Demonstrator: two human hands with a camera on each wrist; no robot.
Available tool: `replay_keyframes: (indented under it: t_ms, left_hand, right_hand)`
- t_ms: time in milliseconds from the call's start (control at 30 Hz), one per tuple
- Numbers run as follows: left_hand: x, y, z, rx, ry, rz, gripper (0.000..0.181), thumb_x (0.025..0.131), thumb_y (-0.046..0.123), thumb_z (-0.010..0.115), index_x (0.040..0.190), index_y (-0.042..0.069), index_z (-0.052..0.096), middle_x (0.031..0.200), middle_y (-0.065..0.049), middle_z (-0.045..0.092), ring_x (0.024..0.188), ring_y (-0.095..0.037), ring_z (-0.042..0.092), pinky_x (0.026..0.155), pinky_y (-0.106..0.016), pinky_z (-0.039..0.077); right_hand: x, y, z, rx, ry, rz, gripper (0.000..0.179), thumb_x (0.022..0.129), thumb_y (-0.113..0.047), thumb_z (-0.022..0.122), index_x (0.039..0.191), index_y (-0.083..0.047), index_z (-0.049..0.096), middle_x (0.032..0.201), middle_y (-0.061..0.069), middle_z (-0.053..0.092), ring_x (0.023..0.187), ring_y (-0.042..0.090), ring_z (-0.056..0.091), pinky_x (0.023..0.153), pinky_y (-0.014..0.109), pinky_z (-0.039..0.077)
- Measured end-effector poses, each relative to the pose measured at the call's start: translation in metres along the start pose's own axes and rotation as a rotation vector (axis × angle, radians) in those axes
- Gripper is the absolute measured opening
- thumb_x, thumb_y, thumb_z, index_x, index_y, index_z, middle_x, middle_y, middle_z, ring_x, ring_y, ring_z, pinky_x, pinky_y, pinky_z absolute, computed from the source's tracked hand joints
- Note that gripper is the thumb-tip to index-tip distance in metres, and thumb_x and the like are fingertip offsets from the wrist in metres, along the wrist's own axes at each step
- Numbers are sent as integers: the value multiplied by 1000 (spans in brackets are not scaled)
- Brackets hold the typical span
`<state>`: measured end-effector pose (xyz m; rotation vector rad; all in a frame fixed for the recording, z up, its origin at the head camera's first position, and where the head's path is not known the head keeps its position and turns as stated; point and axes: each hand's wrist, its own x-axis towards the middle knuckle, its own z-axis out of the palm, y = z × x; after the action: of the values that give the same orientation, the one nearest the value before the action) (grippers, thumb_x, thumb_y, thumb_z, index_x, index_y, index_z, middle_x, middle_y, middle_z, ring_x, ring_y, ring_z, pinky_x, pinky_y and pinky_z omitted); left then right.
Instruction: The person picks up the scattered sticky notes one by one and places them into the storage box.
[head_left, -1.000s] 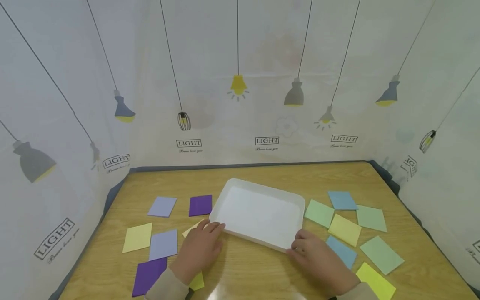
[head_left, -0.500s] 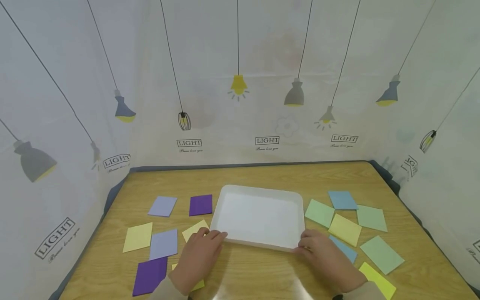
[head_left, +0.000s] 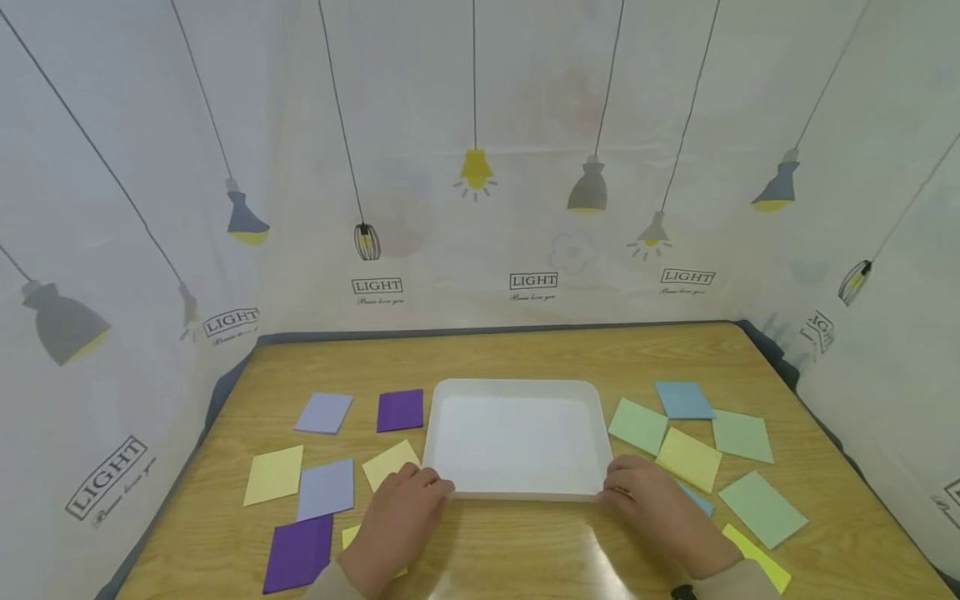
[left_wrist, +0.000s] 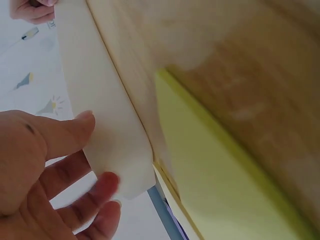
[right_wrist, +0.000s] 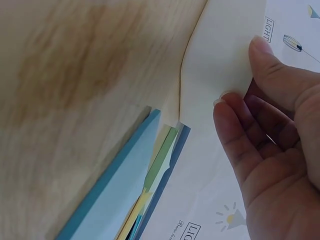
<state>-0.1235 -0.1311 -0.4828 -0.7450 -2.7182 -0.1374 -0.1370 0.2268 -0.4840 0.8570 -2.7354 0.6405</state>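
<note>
A white rectangular tray (head_left: pixel 517 437) lies on the wooden table, its long near side roughly parallel to the table's back edge. At its near left corner my left hand (head_left: pixel 401 521) pinches the wall; in the left wrist view the thumb (left_wrist: pixel 75 132) is on the near wall and the fingers bend around the corner. My right hand (head_left: pixel 663 512) holds the near right corner likewise, with the thumb (right_wrist: pixel 267 60) on the tray's wall (right_wrist: pixel 215 60) in the right wrist view. Nothing lies inside the tray.
Left of the tray lie square sticky-note pads: purple (head_left: pixel 400 410), lilac (head_left: pixel 326 489) and pale yellow (head_left: pixel 273 475). On the right are green (head_left: pixel 763 509), blue (head_left: pixel 684 400) and yellow (head_left: pixel 690 459) ones. A lamp-patterned curtain (head_left: pixel 450 108) surrounds the table (head_left: pixel 517 558).
The tray has turned from a slant to nearly straight, its far left corner coming nearer. Both hands have kept hold of its near corners, the right one shifting slightly rightward.
</note>
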Motion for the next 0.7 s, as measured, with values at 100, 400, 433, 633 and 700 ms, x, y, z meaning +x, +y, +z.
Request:
replay_keyframes:
  t_ms: [100,400,433,633,700]
  left_hand:
    - [2,-2,1,19,-3,8,4,90,22,74,86,24,72,83,10,69,72,-13,55,60,-24,41]
    - [5,-6,1,-62,-56,4,10,89,14,72,81,20,71,77,8,68,71,-12,53,65,-27,46]
    - [5,-6,1,-69,-57,4,10,89,13,73,81,19,72,77,8,68,71,-12,53,66,-27,46]
    - [6,-6,1,-101,-57,6,10,87,10,73,81,18,73,75,7,67,70,-11,51,66,-26,46]
    - [6,-6,1,-109,-58,9,10,87,10,73,80,17,72,74,7,66,69,-11,50,65,-26,45]
  right_hand:
    - [0,1,1,-1,10,-4,13,82,-13,80,75,-17,71,79,-13,57,76,1,49,66,24,50]
    - [2,1,-1,9,-27,-7,15,84,-12,79,74,-17,70,77,-14,57,74,0,50,65,24,50]
    - [3,0,-2,12,-34,-4,14,84,-12,79,74,-17,70,77,-14,58,74,1,50,65,25,50]
    - [5,-2,-5,16,-54,9,13,84,-11,78,75,-16,70,77,-13,59,74,2,53,66,26,51]
    - [5,-1,-5,14,-45,-1,13,84,-11,79,75,-16,71,76,-13,60,74,2,53,66,25,51]
